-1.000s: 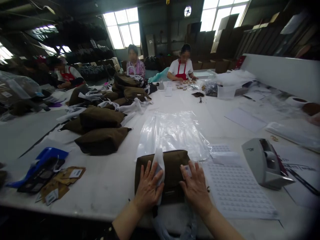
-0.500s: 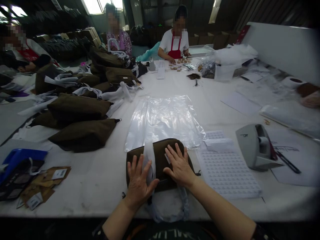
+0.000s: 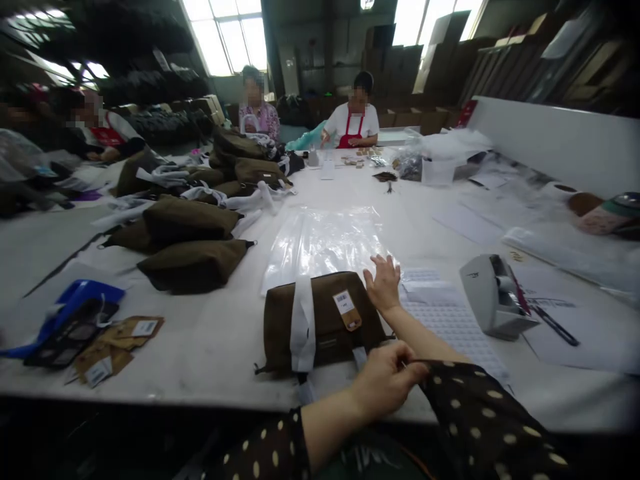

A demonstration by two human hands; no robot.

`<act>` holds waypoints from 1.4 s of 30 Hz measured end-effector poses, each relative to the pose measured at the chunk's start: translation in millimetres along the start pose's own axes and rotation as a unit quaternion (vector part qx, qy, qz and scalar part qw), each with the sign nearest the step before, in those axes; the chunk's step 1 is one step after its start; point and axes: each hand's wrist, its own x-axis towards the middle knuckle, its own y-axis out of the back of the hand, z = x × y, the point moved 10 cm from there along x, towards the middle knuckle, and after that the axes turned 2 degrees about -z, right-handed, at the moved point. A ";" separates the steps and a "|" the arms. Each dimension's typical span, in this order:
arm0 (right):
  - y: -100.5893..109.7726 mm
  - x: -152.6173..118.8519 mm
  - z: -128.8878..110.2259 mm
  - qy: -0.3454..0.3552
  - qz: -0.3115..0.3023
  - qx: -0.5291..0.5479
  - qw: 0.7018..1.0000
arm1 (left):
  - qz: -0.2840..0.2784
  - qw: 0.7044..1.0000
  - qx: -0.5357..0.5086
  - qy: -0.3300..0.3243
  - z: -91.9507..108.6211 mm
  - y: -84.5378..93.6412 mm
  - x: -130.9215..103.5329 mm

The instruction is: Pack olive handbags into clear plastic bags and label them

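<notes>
A dark olive-brown fabric bag [image 3: 325, 310] lies in front of me at the table's near edge. A white wrapped strap [image 3: 303, 323] crosses it, and a brown hang tag [image 3: 351, 317] with a white barcode label rests on its face. My left hand [image 3: 383, 380] reaches across and pinches the cuff of my polka-dot right sleeve [image 3: 485, 407]. Just past the bag's upper right corner is my right hand [image 3: 384, 283], empty, fingers apart; whether it touches the bag or the plastic I cannot tell. Beyond the bag, a clear plastic bag [image 3: 325, 237] is spread flat.
More brown bags [image 3: 195, 263] are piled at left. Hang tags [image 3: 120, 343] lie near a blue object [image 3: 83, 303]. At right are a printed label sheet [image 3: 450, 307], a grey tape dispenser [image 3: 493, 293] and a black cutter [image 3: 557, 327]. Co-workers [image 3: 353, 120] sit across the table.
Both hands have come off the bag's face, uncovering the hang tag. My left hand has crossed to my right sleeve; my right hand has moved right. The view has tilted up.
</notes>
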 end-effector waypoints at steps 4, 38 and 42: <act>0.2 2.3 1.5 -0.012 -0.008 0.092 0.996 | 0.105 0.990 0.097 -0.006 -11.7 35.1 15.7; -42.4 -53.8 -89.0 0.156 -0.253 -0.108 0.949 | 0.096 0.714 0.672 -0.171 -14.5 135.4 -64.1; -19.2 -22.7 -58.3 0.169 -0.228 0.044 0.958 | 0.161 0.803 0.547 -0.174 -0.6 202.0 -63.8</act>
